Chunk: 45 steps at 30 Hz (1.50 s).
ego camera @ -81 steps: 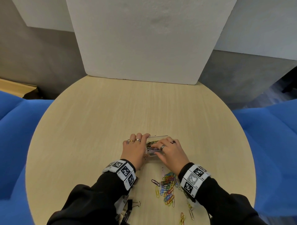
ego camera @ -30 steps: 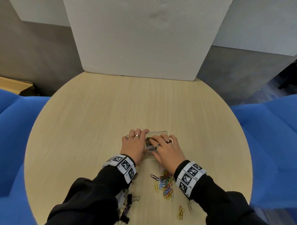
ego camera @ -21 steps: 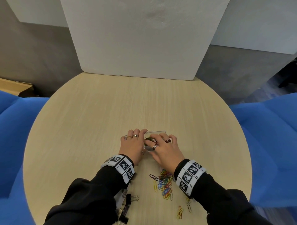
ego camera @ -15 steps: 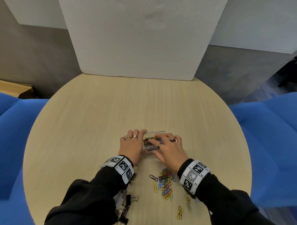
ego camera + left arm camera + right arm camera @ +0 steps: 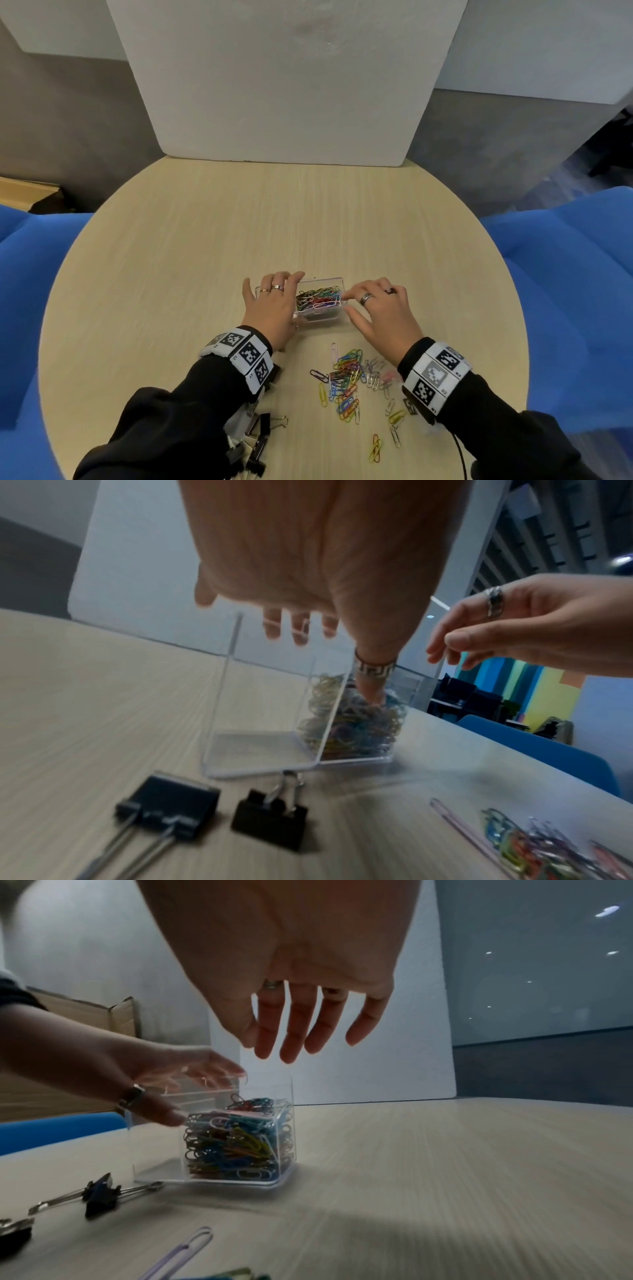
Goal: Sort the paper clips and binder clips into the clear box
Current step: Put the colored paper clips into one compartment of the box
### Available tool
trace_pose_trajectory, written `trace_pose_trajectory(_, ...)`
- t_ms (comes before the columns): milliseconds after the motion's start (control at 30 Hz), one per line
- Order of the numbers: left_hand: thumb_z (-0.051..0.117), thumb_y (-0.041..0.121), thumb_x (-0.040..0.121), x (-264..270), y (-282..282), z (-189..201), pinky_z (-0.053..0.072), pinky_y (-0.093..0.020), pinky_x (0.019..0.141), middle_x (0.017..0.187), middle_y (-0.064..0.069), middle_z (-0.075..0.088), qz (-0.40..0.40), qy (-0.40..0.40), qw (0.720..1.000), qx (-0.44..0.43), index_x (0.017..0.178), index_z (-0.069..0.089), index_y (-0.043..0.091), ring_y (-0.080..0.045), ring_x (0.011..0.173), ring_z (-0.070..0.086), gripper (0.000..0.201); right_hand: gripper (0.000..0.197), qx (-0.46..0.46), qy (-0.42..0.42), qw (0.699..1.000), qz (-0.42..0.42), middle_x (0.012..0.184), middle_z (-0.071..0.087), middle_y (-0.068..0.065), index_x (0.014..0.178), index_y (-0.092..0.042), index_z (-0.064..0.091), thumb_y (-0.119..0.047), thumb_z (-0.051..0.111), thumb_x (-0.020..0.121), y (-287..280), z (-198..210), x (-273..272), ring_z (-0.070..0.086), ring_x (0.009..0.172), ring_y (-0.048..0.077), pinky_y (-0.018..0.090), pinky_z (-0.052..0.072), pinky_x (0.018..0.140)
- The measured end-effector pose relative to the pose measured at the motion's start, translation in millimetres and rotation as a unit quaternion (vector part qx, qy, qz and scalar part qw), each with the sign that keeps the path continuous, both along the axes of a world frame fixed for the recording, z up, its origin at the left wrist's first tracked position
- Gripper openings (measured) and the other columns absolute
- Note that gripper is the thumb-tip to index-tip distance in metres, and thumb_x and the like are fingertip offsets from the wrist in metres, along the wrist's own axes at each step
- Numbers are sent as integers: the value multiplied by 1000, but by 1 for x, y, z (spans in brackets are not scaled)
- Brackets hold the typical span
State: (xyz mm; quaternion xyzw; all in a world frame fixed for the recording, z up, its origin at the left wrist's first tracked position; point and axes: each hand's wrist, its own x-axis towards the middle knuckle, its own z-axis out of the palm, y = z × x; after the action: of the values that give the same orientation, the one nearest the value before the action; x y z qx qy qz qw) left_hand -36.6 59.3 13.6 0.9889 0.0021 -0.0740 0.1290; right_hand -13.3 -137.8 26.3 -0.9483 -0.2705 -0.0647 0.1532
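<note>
A clear box [image 5: 322, 317] with two compartments stands on the table. Its right compartment is packed with coloured paper clips [image 5: 318, 298]; the left one looks empty [image 5: 253, 748]. My left hand [image 5: 274, 303] grips the box over its left compartment, fingers across the far rim and the ringed thumb [image 5: 374, 669] on the near side. My right hand [image 5: 354, 303] hovers just right of the box, fingers relaxed and holding nothing. In the right wrist view its fingertips [image 5: 291, 1042] hang above the box [image 5: 284, 1150]. Loose paper clips [image 5: 346, 380] lie near me, and black binder clips [image 5: 260, 435] sit under my left forearm.
The round wooden table [image 5: 205, 257] is bare beyond the box. A white foam board [image 5: 281, 85] stands at its far edge. Blue seats [image 5: 565, 274] flank both sides. Several stray paper clips [image 5: 383, 442] lie near the front edge.
My right hand has come off the paper clips in the box and moved right, uncovering the filled compartment. The left hand keeps its hold on the box.
</note>
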Motion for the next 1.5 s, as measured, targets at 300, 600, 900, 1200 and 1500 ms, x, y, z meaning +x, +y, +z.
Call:
trace_pose_trajectory(300,56,34,86,-57,-37,9,44,-31,99,136,3,38,-157,46,979,-118,134,36,27,-14,122,42,53,39,-60,305,951,-3,133,39,-3,135,-24,40,-26,39,97,-36,-21,-23,35,118,16,37,40,98)
trace_pose_trajectory(600,58,14,87,-57,-67,-25,36,-27,107,133,1,32,-99,164,964,-185,134,36,23,-16,125,36,53,37,-45,357,932,36,124,41,-3,132,-22,48,-27,44,95,-43,-34,-50,34,114,13,25,29,103)
trace_pose_trajectory(900,77,56,58,-72,-46,-26,30,-32,112,142,1,22,-117,199,968,-99,141,19,27,-19,130,27,105,85,-73,385,917,-72,129,28,-7,138,-32,28,-57,68,68,-91,-24,-67,26,121,13,27,31,106)
trace_pose_trajectory(1200,74,29,73,-66,-77,-34,29,-26,112,140,2,24,-123,182,957,-189,141,23,27,-15,129,27,85,102,-72,346,933,-66,128,26,-5,139,-30,23,-54,78,56,-63,-39,-79,29,121,14,24,29,106)
trace_pose_trajectory(1500,69,67,60,-96,-76,-22,26,-30,113,145,3,13,-135,172,965,-145,145,8,21,-16,132,22,115,58,-65,397,908,-119,111,39,-11,110,-30,40,-44,76,67,-90,-28,-88,45,104,8,18,40,88)
